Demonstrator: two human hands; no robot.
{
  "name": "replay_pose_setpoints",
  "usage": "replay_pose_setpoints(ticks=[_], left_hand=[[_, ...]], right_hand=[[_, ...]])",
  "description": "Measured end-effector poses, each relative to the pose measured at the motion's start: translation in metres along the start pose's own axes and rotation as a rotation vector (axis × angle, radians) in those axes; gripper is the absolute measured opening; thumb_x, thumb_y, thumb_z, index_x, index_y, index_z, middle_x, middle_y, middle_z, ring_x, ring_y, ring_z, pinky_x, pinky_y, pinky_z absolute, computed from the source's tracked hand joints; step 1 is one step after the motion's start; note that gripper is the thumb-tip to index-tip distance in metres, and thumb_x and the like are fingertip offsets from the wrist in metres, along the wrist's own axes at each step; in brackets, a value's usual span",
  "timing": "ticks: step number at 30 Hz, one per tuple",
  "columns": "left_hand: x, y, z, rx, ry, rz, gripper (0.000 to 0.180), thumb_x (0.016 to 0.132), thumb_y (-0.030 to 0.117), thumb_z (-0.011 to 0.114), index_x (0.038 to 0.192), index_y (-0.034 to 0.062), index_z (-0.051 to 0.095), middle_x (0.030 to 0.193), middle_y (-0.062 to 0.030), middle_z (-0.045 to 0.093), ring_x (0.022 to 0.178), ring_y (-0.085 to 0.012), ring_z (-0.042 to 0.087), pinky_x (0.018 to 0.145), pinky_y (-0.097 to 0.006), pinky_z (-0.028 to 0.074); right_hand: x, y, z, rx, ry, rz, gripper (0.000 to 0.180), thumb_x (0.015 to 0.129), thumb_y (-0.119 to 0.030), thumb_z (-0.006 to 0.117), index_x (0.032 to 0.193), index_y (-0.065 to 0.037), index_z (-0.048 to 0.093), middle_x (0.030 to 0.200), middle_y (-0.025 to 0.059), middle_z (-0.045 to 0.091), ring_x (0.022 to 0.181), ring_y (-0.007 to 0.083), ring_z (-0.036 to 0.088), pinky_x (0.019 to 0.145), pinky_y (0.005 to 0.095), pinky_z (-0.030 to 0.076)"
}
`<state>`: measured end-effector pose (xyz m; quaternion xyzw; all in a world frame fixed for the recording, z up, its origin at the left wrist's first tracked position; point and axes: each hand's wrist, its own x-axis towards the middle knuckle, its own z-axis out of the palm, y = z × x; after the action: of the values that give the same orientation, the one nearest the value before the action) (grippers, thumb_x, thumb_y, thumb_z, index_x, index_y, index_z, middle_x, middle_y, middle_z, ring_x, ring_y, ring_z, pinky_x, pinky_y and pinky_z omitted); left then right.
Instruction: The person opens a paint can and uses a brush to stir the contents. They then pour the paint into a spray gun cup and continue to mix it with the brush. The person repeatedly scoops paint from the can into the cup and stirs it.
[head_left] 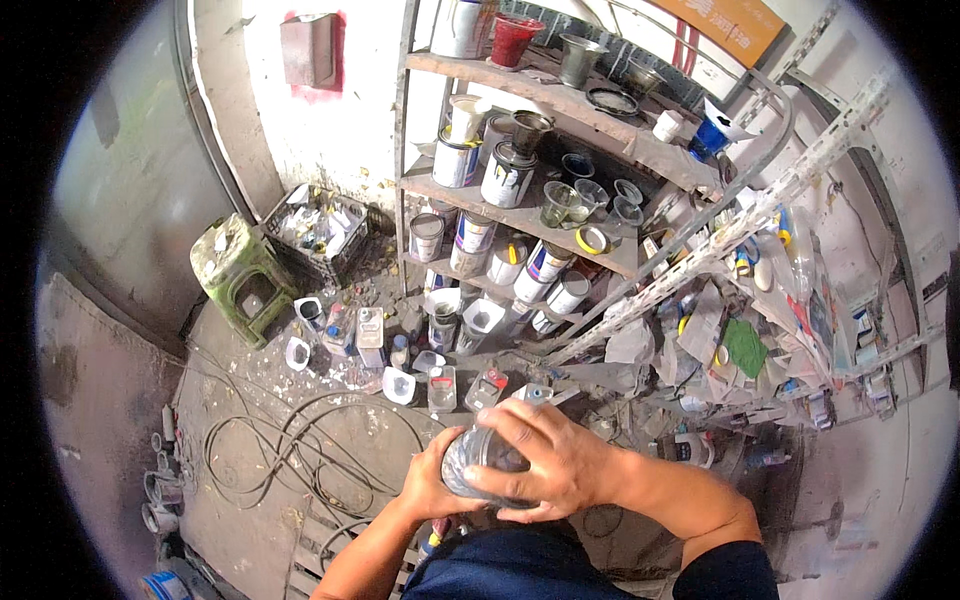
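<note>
Here, the round container [459, 460] sits between the left grip [430, 483] and right grip [566, 462], both holding it.

Room over coiled hose [285, 437], left of hands [562, 462]; containers [441, 390] obstructing low ahead

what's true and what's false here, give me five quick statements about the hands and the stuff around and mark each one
1. The left hand and right hand both hold the container. True.
2. The stool is red. False: it is green.
3. The hose lies looped on the floor. True.
4. The red cup is on the floor. False: it is on the top shelf.
5. The crate is to the right of the stool in the picture. True.
</note>
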<state>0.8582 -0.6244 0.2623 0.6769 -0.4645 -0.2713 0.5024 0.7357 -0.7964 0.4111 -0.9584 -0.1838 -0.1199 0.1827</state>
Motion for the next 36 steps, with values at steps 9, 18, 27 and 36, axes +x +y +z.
replay_pose_setpoints(ticks=[9, 18, 27, 36], left_hand=[[0.004, -0.025, -0.011, -0.07, -0.32, -0.004, 0.106, 0.046, 0.033, 0.091, 0.135, 0.0061, 0.039, 0.118, -0.0177, 0.061, 0.108, -0.0318, 0.061, 0.093, -0.042, 0.048], [-0.032, -0.134, -0.03, -0.223, 0.027, -0.152, 0.118, 0.043, 0.034, 0.096, 0.136, 0.0014, 0.032, 0.128, -0.014, 0.052, 0.119, -0.0235, 0.052, 0.102, -0.038, 0.04], [-0.023, -0.237, -0.005, -0.139, 0.272, -0.357, 0.106, 0.049, 0.012, 0.092, 0.135, 0.0012, 0.031, 0.128, -0.0134, 0.051, 0.118, -0.0237, 0.052, 0.102, -0.037, 0.042], [-0.015, -0.391, 0.032, 0.336, 0.369, -0.608, 0.102, 0.055, 0.022, 0.091, 0.136, 0.0029, 0.031, 0.121, -0.0165, 0.056, 0.113, -0.0236, 0.054, 0.096, -0.036, 0.045]], right_hand=[[0.024, -0.005, -0.024, -0.19, -0.035, -0.42, 0.047, 0.083, -0.025, 0.059, 0.128, -0.034, 0.047, 0.126, 0.0142, 0.049, 0.11, 0.0304, 0.052, 0.08, 0.0443, 0.046], [-0.038, 0.076, 0.057, 0.458, 0.349, 0.229, 0.072, 0.072, -0.04, 0.079, 0.133, -0.017, 0.047, 0.139, 0.0267, 0.038, 0.124, 0.0441, 0.043, 0.102, 0.0512, 0.036], [-0.146, 0.104, 0.274, 1.339, 0.556, 1.059, 0.087, 0.078, -0.054, 0.07, 0.14, -0.005, 0.035, 0.137, 0.0146, 0.043, 0.116, 0.026, 0.05, 0.091, 0.0404, 0.047], [-0.23, 0.104, 0.428, 1.808, 0.531, 1.402, 0.085, 0.08, -0.048, 0.07, 0.142, -0.004, 0.033, 0.134, 0.012, 0.045, 0.105, 0.0226, 0.055, 0.087, 0.0387, 0.051]])
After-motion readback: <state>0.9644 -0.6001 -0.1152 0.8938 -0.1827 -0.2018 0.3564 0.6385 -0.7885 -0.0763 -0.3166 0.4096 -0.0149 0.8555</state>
